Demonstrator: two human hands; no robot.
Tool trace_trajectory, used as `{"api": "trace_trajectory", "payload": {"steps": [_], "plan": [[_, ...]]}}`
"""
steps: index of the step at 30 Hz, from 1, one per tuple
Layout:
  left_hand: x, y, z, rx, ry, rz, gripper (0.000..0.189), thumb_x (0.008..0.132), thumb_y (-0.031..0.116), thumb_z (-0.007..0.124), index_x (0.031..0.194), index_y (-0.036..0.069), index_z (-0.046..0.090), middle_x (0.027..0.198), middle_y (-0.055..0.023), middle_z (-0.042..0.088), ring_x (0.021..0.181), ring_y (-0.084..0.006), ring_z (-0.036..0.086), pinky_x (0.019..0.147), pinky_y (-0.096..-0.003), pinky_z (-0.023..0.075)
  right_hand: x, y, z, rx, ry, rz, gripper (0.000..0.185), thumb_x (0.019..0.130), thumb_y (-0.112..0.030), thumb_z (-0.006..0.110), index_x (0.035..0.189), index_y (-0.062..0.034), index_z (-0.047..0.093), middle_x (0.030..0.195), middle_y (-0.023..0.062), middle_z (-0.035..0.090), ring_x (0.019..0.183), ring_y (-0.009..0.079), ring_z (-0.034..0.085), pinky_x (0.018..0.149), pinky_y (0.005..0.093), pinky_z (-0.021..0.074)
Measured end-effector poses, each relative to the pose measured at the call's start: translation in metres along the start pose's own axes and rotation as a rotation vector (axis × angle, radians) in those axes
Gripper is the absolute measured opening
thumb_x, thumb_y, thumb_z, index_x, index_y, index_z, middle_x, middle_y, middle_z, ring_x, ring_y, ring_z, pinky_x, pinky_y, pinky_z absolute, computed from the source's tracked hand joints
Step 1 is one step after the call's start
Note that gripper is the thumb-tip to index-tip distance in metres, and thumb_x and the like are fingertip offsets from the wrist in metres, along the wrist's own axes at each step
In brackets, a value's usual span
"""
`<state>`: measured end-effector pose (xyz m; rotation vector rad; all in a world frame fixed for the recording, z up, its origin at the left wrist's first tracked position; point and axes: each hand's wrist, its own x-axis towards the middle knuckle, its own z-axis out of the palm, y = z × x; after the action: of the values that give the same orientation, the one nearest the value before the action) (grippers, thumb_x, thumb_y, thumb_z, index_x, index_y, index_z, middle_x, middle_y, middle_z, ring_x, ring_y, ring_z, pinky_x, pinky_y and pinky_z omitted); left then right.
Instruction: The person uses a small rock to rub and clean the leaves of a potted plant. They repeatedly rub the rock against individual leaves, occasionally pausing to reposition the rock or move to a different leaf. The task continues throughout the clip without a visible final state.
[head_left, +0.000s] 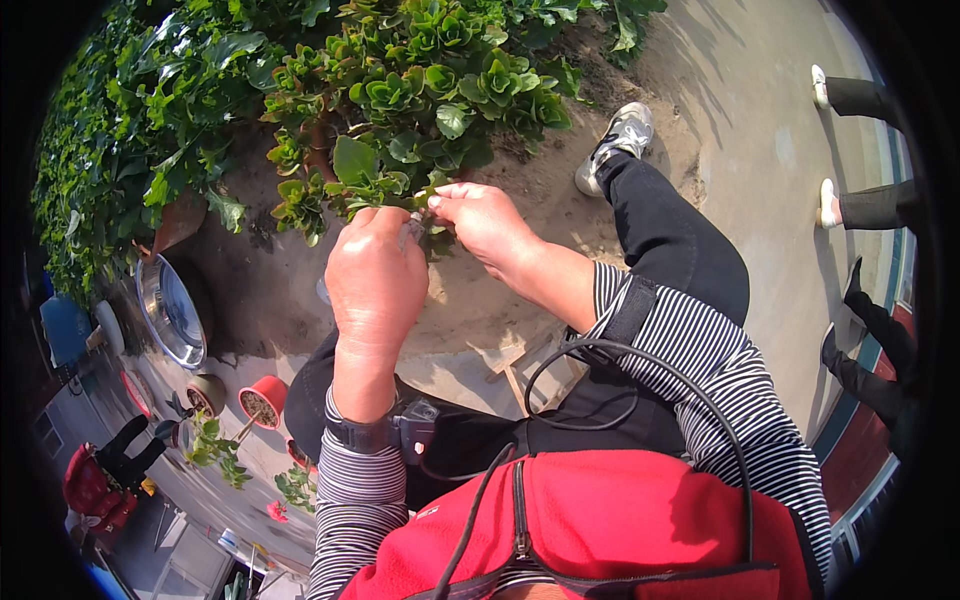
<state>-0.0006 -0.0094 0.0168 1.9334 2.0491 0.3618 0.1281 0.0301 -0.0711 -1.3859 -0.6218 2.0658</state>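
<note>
A bushy succulent plant (442, 82) with thick green, red-edged leaves grows in front of me. My right hand (487, 225) pinches a green leaf (429, 196) at the plant's near edge between thumb and fingertip. Just beside it, my left hand (379, 274) is curled closed, knuckles up, against the lower leaves. A small crumpled greyish piece (412, 226), perhaps cloth, pokes out between its thumb and forefinger. The back of that hand hides the rest of it.
Leafy greens (150, 112) spread at the upper left. Below them a metal basin (171, 311) leans on its side. Potted plants, one in a red pot (262, 401), stand lower left. A small wooden stool (517, 379) is beneath me. Other people's legs (862, 97) show at right.
</note>
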Motion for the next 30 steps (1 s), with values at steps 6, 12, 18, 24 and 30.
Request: {"api": "trace_trajectory", "payload": {"steps": [6, 12, 18, 24, 30], "plan": [[0.003, 0.001, 0.003, 0.056, -0.008, 0.055, 0.007, 0.081, 0.005, 0.067, 0.086, 0.005, 0.071, 0.088, -0.0131, 0.067, 0.085, -0.0358, 0.068, 0.075, -0.0463, 0.0556, -0.001, 0.002, 0.002, -0.061, 0.028, -0.015, 0.026, 0.098, -0.011, 0.065, 0.118, 0.0042, 0.072, 0.104, 0.0080, 0.074, 0.094, 0.0130, 0.063, 0.087, 0.0294, 0.0501], [0.008, -0.002, 0.011, 0.054, -0.008, 0.145, 0.003, 0.083, 0.006, 0.067, 0.082, 0.004, 0.069, 0.086, -0.0134, 0.066, 0.083, -0.0357, 0.067, 0.074, -0.0471, 0.0552, 0.002, 0.006, 0.000, -0.107, -0.050, -0.010, 0.023, 0.099, -0.012, 0.063, 0.114, 0.0021, 0.074, 0.096, 0.0055, 0.073, 0.085, 0.0105, 0.061, 0.078, 0.0286, 0.0503], [0.012, 0.001, 0.022, -0.012, 0.048, -0.033, 0.010, 0.088, 0.010, 0.069, 0.097, 0.006, 0.072, 0.099, -0.0129, 0.070, 0.093, -0.0349, 0.069, 0.081, -0.0430, 0.0556, 0.002, 0.004, -0.001, -0.112, -0.036, -0.037, 0.022, 0.099, -0.014, 0.063, 0.111, 0.0012, 0.075, 0.091, 0.0033, 0.072, 0.081, 0.0091, 0.060, 0.074, 0.0281, 0.0495], [0.015, 0.004, 0.020, -0.097, 0.193, -0.033, 0.012, 0.087, 0.011, 0.073, 0.097, 0.006, 0.072, 0.097, -0.0103, 0.069, 0.094, -0.0328, 0.067, 0.080, -0.0438, 0.0555, -0.001, -0.007, -0.001, -0.063, -0.019, -0.019, 0.021, 0.104, -0.016, 0.059, 0.114, -0.0012, 0.071, 0.104, 0.0040, 0.072, 0.095, 0.0122, 0.065, 0.086, 0.0290, 0.0504], [0.009, 0.002, 0.006, 0.064, -0.058, 0.046, 0.009, 0.083, 0.007, 0.072, 0.092, 0.005, 0.074, 0.094, -0.0130, 0.067, 0.089, -0.0350, 0.069, 0.078, -0.0456, 0.0560, -0.005, -0.013, -0.004, -0.087, 0.006, 0.082, 0.021, 0.102, -0.020, 0.063, 0.116, -0.0067, 0.071, 0.103, 0.0000, 0.072, 0.091, 0.0073, 0.062, 0.076, 0.0255, 0.0446]]}}
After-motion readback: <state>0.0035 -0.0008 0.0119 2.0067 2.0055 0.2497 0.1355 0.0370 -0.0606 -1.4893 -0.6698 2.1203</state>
